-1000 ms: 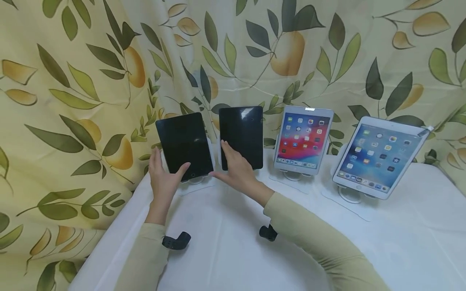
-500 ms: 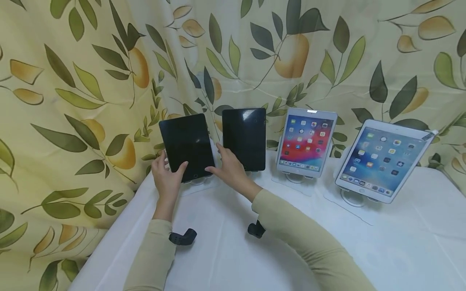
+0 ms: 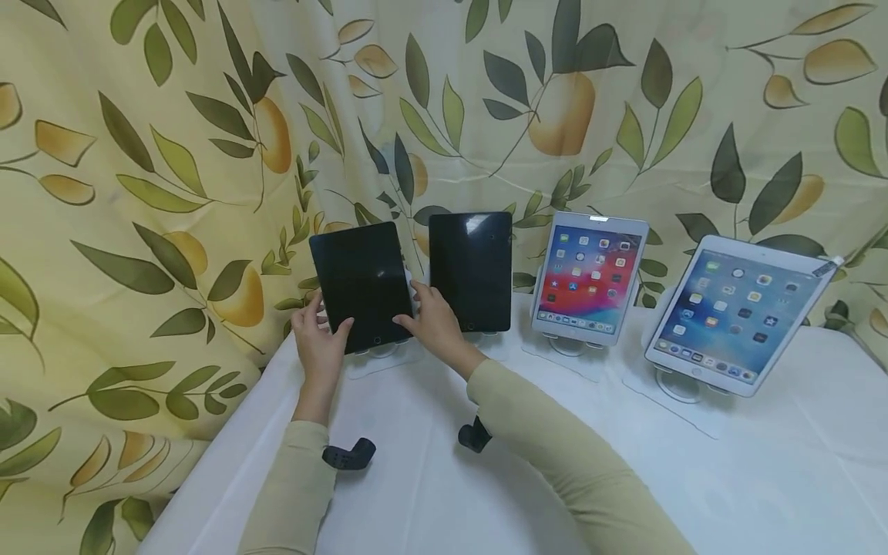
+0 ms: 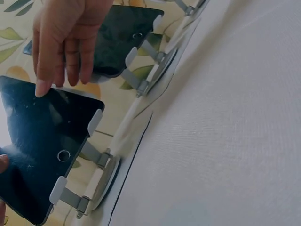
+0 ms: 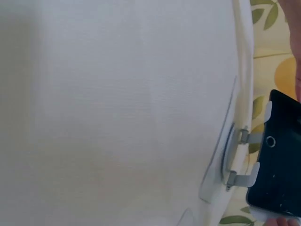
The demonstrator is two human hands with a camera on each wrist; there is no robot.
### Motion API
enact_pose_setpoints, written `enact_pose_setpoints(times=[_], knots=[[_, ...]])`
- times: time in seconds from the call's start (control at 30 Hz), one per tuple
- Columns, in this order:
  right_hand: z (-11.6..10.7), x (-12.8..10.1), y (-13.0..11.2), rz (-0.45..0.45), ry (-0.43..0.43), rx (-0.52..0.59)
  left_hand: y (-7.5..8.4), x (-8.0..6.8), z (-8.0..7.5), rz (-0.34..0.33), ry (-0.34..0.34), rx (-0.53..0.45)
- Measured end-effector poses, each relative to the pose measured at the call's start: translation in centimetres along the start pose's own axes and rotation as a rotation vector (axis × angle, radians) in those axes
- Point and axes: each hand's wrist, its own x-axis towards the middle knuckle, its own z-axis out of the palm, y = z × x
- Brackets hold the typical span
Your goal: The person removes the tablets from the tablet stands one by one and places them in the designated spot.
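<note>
Head view shows us the leftmost dark tablet [image 3: 361,284] at the table's [image 3: 444,478] back left corner, between our hands. Our left hand [image 3: 317,345] grips its left edge, thumb on the screen; our right hand [image 3: 435,327] holds its right edge with loosely spread fingers. We count four tablets on stands: two dark, two lit.

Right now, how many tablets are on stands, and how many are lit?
4, in one row on the white table. Leftmost dark tablet, held by left hand and right hand; second dark tablet; lit tablet; lit rightmost tablet. None seems hidden.
</note>
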Motion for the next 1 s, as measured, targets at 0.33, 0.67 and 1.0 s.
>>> enact_pose_setpoints(times=[0.33, 0.67, 1.0], knots=[[0.3, 1.3, -0.2, 0.02, -0.001, 0.071, -0.3, -0.2, 0.0, 0.013, -0.062, 0.019], [0.6, 1.4, -0.7, 0.114, 0.027, 0.133, -0.2, -0.4, 0.5, -0.003, -0.046, -0.133], [0.3, 1.5, 0.0, 0.027, 0.053, 0.199, -0.2, -0.2, 0.4, 0.003, 0.079, -0.258]])
